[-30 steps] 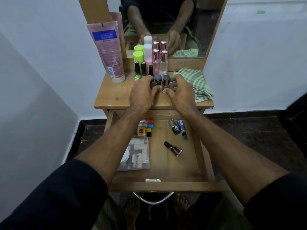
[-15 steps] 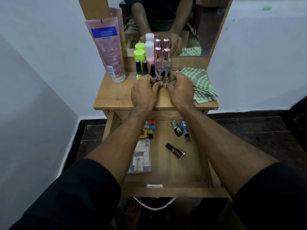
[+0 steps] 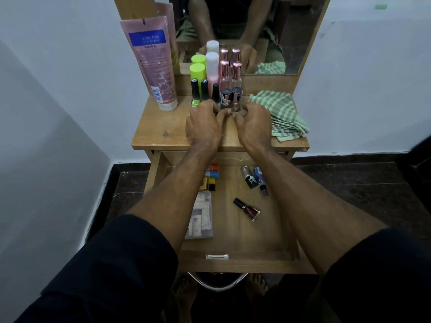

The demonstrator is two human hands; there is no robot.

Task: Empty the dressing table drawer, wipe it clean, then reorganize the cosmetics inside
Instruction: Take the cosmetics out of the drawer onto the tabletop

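The dressing table drawer (image 3: 235, 264) stands pulled open below the table top (image 3: 161, 134). On the top, my left hand (image 3: 203, 127) and my right hand (image 3: 253, 123) meet, fingers curled round the bases of two small grey-capped bottles (image 3: 231, 96), which stand upright in a row with several black-capped nail polishes (image 3: 195, 89). Behind them are green-capped (image 3: 197, 71), white-capped (image 3: 212, 64) and pink-capped bottles (image 3: 236, 73). In the drawer lie a dark red nail polish (image 3: 247, 209), a clear pouch (image 3: 201, 217), small coloured items (image 3: 211, 177) and two bottles (image 3: 253, 179).
A tall pink lotion tube (image 3: 151, 64) stands at the back left of the top. A folded green checked cloth (image 3: 279, 115) lies at the right. The mirror (image 3: 291, 31) rises behind the bottles. White walls close in on both sides; bare feet show under the drawer.
Both hands have slid the two grey-capped bottles farther back, up against the row of bottles. The drawer's contents have not moved.
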